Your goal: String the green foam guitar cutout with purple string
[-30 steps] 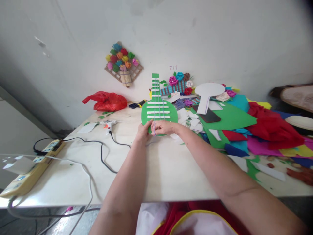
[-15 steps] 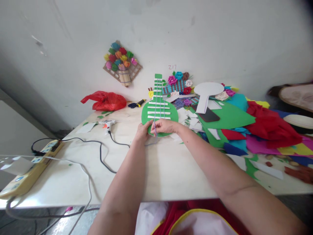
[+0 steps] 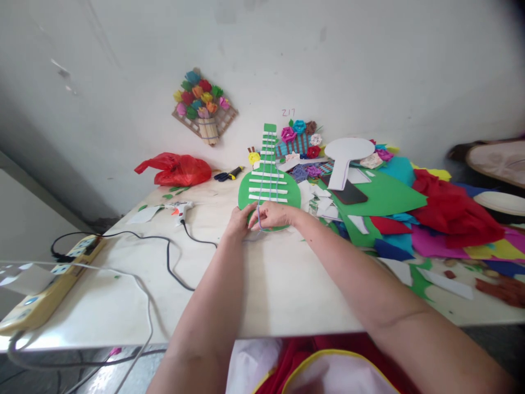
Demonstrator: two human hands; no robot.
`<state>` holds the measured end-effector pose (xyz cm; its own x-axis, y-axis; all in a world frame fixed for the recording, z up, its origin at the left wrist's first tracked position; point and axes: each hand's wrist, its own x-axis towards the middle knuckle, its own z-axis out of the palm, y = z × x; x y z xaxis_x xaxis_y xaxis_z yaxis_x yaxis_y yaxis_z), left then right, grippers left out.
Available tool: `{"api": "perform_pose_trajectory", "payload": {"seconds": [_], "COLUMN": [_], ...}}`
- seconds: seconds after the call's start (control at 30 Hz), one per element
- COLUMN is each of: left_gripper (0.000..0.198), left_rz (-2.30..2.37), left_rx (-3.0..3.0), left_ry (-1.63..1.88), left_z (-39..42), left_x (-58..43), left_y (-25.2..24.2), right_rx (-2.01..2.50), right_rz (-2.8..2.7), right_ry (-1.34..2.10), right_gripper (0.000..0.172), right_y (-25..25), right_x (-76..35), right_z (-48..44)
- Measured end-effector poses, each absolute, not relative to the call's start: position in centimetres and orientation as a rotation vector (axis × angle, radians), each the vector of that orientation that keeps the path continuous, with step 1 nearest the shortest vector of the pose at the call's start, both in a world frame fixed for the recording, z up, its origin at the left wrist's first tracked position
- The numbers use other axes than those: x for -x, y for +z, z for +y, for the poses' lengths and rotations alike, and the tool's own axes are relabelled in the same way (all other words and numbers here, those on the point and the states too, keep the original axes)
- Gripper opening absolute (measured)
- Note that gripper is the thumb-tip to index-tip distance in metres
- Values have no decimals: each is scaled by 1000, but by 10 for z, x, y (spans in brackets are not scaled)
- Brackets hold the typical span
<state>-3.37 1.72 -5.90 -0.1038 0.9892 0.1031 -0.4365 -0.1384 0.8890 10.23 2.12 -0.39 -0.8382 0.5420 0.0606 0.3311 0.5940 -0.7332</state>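
A green lute-shaped cutout point(image 3: 245, 187) with white crosswise strips stands tilted up before me. Lengths of purple yarn point(image 3: 260, 189) run down its front. My left hand point(image 3: 239, 220) grips the lower left edge of the cutout, thumb on its face. Over the bottom of the cutout, my right hand point(image 3: 270, 215) has its fingers closed by the yarn, pinching it near the lower edge. A loose tail of yarn passes below the hands toward the table. The fingertips of both hands nearly meet.
To the left lie a white glue gun point(image 3: 181, 210) with its cord, a power strip point(image 3: 53, 284) and a red plastic bag point(image 3: 182, 171). Pliers point(image 3: 229, 174) rest near the wall. At right are a white lute-shaped piece point(image 3: 340, 169), a dark phone-like slab point(image 3: 348, 196) and heaped coloured sheets point(image 3: 455, 208).
The top of the green cutout has leaned slightly to the right. My right hand has shifted a little left and down with the yarn; my left hand keeps its hold.
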Motion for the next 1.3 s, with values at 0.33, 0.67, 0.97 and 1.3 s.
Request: {"api": "perform_pose_trajectory", "payload": {"seconds": [0.33, 0.67, 0.97, 1.3], "left_gripper": [38, 40, 36, 40], "left_rz": [822, 783, 812, 829], "left_rx": [-860, -807, -770, -690], "left_ry": [1527, 1660, 1757, 1923], "left_z": [21, 26, 29, 24], "left_x": [38, 43, 47, 50], "left_y": [-60, -59, -61, -50], "right_rx": [724, 717, 677, 730], "right_rz": [-1740, -1574, -1775, -2079], "right_ry": [1675, 1806, 1838, 1681], "right_gripper": [12, 15, 27, 33], "right_y": [0, 0, 3, 4], "right_x": [-99, -103, -109, -119], "right_z": [17, 21, 20, 26]}}
